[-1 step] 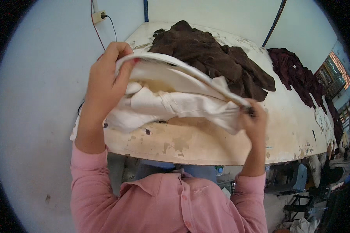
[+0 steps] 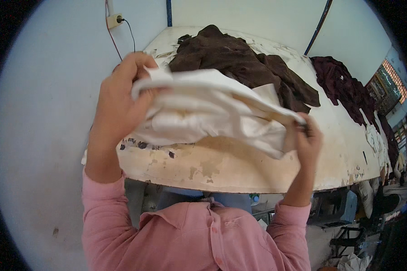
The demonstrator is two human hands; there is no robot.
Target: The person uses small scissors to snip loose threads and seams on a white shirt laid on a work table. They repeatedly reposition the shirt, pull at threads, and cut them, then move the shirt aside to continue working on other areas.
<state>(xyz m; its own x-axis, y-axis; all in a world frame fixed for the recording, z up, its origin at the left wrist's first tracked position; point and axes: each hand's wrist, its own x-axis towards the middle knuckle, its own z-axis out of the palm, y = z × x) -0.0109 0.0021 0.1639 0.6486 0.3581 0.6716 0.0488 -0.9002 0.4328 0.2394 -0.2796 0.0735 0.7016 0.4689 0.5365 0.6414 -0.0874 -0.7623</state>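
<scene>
A white garment (image 2: 190, 122) is held up above the near part of the table, stretched between my hands, with its thick edge running across the top. My left hand (image 2: 124, 90) is closed on the left end of that edge, thumb and fingers pinching the cloth. At the right end, my right hand (image 2: 308, 137) grips the edge. A small dark object, too blurred to name, shows at its fingers. The cloth is smeared by motion, and its lower folds hang just over the tabletop. Behind it lies a dark brown garment (image 2: 230, 54), which neither hand touches.
The pale worktable (image 2: 239, 174) has a worn, peeling surface and a curved near edge. Dark maroon cloth (image 2: 341, 86) lies along its right side, with white scraps (image 2: 377, 144) beyond. A wall socket (image 2: 115, 20) with a plugged cable is at the left. Grey-blue equipment (image 2: 334, 207) stands below right.
My right hand has moved a little to the right and the white edge has spread wider. The left end of the cloth has shifted and blurred. The brown garment stays put.
</scene>
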